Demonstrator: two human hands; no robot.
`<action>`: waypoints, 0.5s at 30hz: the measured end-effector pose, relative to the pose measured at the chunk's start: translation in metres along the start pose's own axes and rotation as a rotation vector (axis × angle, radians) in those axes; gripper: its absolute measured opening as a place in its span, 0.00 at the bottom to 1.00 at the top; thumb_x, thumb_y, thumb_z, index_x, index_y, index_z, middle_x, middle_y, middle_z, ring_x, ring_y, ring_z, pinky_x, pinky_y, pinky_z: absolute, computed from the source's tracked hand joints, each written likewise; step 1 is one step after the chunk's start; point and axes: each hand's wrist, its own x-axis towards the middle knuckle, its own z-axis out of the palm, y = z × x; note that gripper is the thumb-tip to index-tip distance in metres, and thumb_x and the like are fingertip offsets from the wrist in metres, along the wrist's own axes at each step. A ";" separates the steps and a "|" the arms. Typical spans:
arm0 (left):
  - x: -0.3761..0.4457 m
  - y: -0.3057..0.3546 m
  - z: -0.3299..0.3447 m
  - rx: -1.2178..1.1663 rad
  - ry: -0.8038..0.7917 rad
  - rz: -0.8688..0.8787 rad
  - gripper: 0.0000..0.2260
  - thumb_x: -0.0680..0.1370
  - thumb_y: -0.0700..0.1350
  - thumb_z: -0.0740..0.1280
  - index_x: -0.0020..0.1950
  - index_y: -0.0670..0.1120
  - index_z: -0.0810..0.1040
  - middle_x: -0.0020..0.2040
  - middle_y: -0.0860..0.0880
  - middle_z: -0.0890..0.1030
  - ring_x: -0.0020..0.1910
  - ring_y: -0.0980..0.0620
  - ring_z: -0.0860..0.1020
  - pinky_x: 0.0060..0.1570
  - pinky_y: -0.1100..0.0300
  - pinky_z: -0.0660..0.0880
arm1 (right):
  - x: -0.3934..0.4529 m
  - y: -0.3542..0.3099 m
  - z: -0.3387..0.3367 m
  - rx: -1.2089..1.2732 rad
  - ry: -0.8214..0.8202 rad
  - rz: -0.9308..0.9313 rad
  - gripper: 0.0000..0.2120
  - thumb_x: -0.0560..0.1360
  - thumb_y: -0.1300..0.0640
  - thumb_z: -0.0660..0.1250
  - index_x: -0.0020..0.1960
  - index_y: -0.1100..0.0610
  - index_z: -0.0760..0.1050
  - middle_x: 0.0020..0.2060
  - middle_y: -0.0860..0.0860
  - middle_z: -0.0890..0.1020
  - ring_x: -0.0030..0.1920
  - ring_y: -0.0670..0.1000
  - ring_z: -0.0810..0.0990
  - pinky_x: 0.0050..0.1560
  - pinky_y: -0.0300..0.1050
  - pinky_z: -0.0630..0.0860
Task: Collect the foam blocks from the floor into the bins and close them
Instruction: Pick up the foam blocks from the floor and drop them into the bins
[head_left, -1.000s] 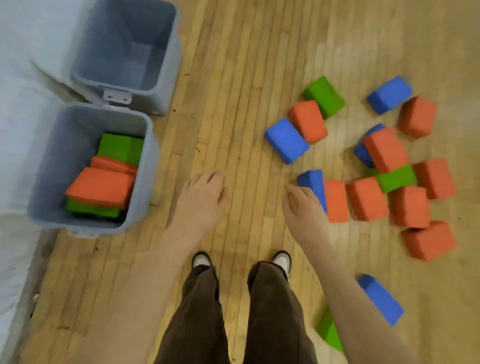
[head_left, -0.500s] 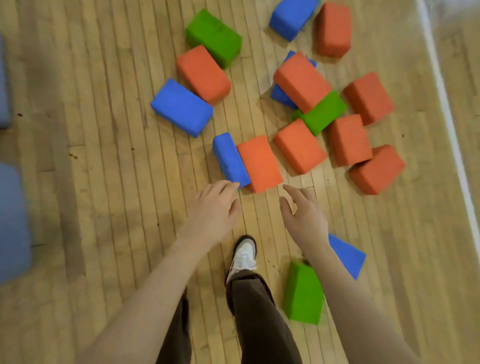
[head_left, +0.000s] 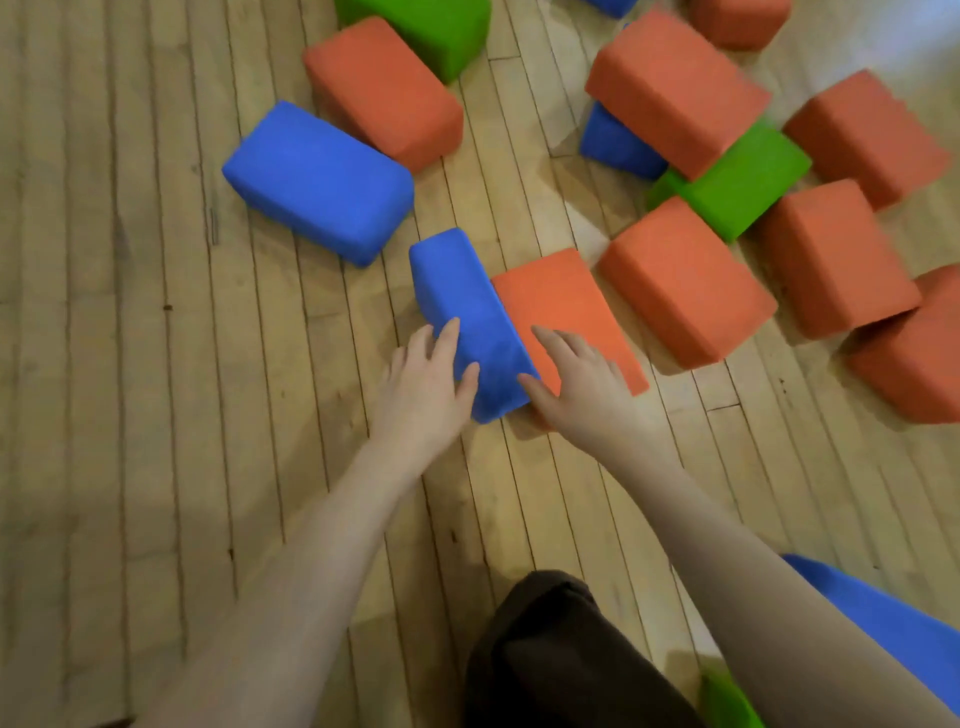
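We found the narrow blue foam block (head_left: 470, 317) lying on the wooden plank floor (head_left: 130, 364), touching the flat orange foam block (head_left: 563, 306) on its right. Our left hand (head_left: 423, 384) rested against its left side, our right hand (head_left: 584, 382) on the orange one. Behind and left lay the large blue foam block (head_left: 317, 179), with the other orange block (head_left: 384, 91) behind that.

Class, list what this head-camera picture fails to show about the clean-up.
- Bins: out of frame, so fill and lids unknown.
- Blue block: mostly under an orange block.
- Green block: cut by the bottom edge, behind the right arm.
- Right hand: palm contact hidden.
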 end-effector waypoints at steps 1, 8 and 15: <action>0.008 -0.006 0.016 -0.006 0.007 -0.005 0.26 0.80 0.54 0.57 0.76 0.50 0.56 0.73 0.46 0.62 0.68 0.43 0.65 0.63 0.49 0.65 | 0.008 0.008 0.016 -0.019 0.004 -0.005 0.28 0.77 0.46 0.61 0.74 0.50 0.59 0.69 0.50 0.67 0.66 0.55 0.68 0.63 0.52 0.62; 0.022 -0.025 0.072 -0.292 0.108 0.048 0.30 0.76 0.60 0.53 0.75 0.47 0.60 0.73 0.42 0.59 0.71 0.45 0.62 0.67 0.55 0.60 | 0.017 0.030 0.082 0.401 0.082 -0.118 0.23 0.74 0.48 0.56 0.68 0.51 0.69 0.57 0.41 0.75 0.60 0.38 0.70 0.60 0.40 0.52; 0.006 -0.022 0.060 0.121 0.092 -0.074 0.37 0.75 0.64 0.58 0.77 0.50 0.48 0.75 0.44 0.54 0.68 0.43 0.62 0.63 0.50 0.63 | 0.013 0.043 0.088 0.202 0.132 -0.029 0.21 0.75 0.47 0.54 0.66 0.45 0.70 0.64 0.43 0.73 0.63 0.48 0.71 0.60 0.49 0.55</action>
